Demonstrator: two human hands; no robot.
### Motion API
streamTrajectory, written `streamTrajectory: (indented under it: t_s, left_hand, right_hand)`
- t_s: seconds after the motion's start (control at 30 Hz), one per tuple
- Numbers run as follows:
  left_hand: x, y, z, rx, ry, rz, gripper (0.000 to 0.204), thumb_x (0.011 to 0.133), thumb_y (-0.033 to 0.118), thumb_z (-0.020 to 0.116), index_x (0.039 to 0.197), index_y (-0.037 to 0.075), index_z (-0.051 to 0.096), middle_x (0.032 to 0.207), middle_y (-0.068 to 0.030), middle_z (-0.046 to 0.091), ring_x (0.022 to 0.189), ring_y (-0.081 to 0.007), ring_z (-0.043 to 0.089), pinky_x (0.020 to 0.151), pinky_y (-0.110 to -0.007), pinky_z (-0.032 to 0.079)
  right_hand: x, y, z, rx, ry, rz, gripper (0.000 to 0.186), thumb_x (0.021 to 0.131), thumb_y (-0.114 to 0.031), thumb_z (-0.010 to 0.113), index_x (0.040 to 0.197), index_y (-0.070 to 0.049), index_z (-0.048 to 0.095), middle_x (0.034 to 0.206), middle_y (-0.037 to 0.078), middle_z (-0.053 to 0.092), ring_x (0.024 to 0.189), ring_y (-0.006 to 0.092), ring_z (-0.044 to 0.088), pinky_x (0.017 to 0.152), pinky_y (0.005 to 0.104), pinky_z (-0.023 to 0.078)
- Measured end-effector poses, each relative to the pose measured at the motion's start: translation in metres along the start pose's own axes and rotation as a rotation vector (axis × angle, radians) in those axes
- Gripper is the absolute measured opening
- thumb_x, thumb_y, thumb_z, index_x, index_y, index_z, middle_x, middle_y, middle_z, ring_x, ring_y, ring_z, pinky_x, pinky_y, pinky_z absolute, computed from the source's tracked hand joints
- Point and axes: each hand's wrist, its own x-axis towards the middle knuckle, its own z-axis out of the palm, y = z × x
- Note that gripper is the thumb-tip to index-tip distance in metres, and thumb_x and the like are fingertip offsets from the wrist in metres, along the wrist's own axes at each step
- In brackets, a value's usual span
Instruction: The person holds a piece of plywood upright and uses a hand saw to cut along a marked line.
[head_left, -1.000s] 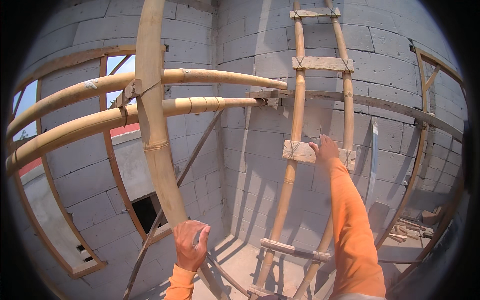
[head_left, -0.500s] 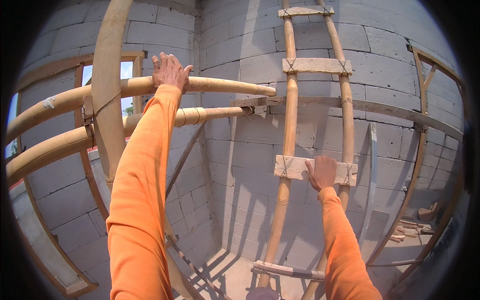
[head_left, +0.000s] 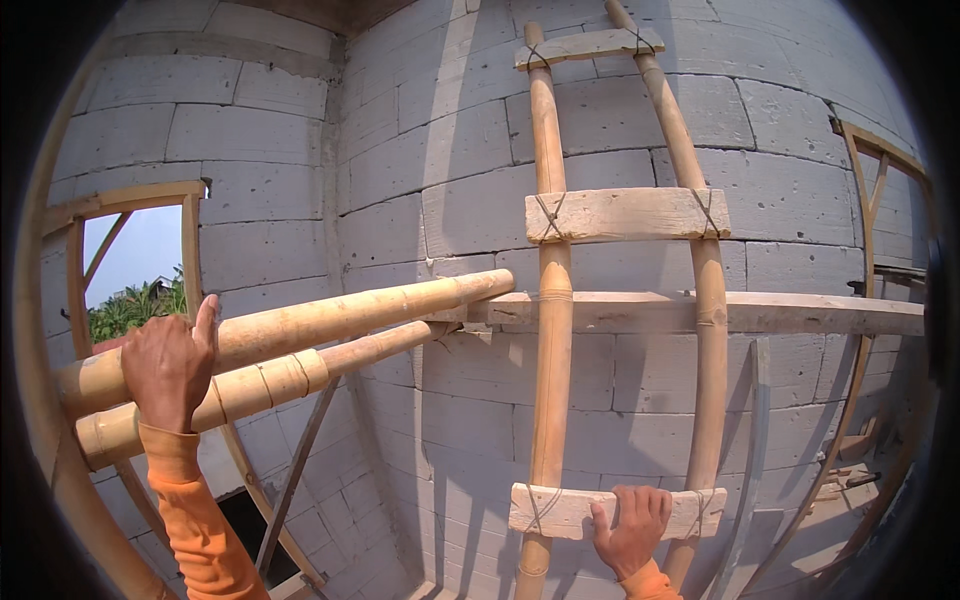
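Note:
A bamboo ladder (head_left: pixel 553 400) stands before me, its wooden plank rungs tied on with dark wire. My right hand (head_left: pixel 630 525) is wrapped over the top edge of the low rung (head_left: pixel 565 512), between the two poles. On the left, my left hand (head_left: pixel 172 365) grips the upper bamboo pole (head_left: pixel 360 315), thumb raised on the near side; most of its fingers curl out of sight. Just under it runs a second bamboo pole (head_left: pixel 270 392) with bands tied around it. Higher up the ladder are a wide middle rung (head_left: pixel 625 214) and a thinner top rung (head_left: pixel 590 46).
A grey block wall (head_left: pixel 450 150) stands behind the ladder. Along it runs a horizontal wooden beam (head_left: pixel 800 314), behind the ladder poles. At left is a wooden window frame (head_left: pixel 190 250); an upright bamboo pole (head_left: pixel 45 400) rises at the far left. Another wooden frame (head_left: pixel 862 220) is at right.
My view has risen and come closer to the ladder, so the rungs appear lower and larger. My left hand now wraps the upper pole; my right hand stays on the same rung.

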Motion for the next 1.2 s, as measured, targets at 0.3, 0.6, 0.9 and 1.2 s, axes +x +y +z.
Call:
streamTrajectory:
  t_s: [0.3, 0.6, 0.9, 1.2]
  left_hand:
    - [0.007, -0.005, -0.023, -0.061, -0.078, -0.146, 0.031, 0.094, 0.030, 0.063, 0.090, 0.001, 0.072, 0.073, -0.0168, 0.065, 0.073, -0.0369, 0.059, 0.078, -0.047, 0.044]
    - [0.011, -0.010, -0.025, 0.136, -0.291, 0.100, 0.032, 0.095, 0.035, 0.065, 0.114, 0.011, 0.073, 0.081, -0.0093, 0.070, 0.076, -0.0297, 0.066, 0.073, -0.046, 0.051]
    - [0.007, -0.003, -0.009, -0.068, -0.287, -0.242, 0.029, 0.092, 0.030, 0.064, 0.098, 0.003, 0.073, 0.075, -0.0188, 0.066, 0.073, -0.0386, 0.059, 0.079, -0.048, 0.046]
    - [0.065, 0.049, -0.068, 0.016, -0.202, -0.221, 0.028, 0.092, 0.029, 0.063, 0.097, 0.003, 0.074, 0.078, -0.0198, 0.066, 0.078, -0.0392, 0.060, 0.079, -0.048, 0.047]
  right_hand:
    - [0.074, 0.040, -0.061, 0.096, -1.062, -0.212, 0.065, 0.087, -0.048, 0.071, 0.132, -0.002, 0.063, 0.134, 0.022, 0.062, 0.123, 0.0405, 0.057, 0.103, 0.0521, 0.044]
    - [0.493, -0.049, -0.135, 0.472, -0.573, -0.157, 0.029, 0.096, -0.027, 0.073, 0.101, 0.001, 0.078, 0.086, 0.016, 0.076, 0.070, 0.0262, 0.073, 0.067, 0.0338, 0.057]
    - [0.729, -0.040, -0.073, -0.168, 0.302, -0.527, 0.055, 0.098, -0.044, 0.067, 0.131, 0.000, 0.063, 0.136, 0.014, 0.062, 0.125, 0.0289, 0.059, 0.107, 0.0426, 0.044]
    - [0.826, -0.073, -0.051, -0.341, 0.012, -0.275, 0.085, 0.104, -0.072, 0.021, 0.129, -0.002, 0.062, 0.133, 0.017, 0.063, 0.131, 0.0290, 0.053, 0.116, 0.0440, 0.033]
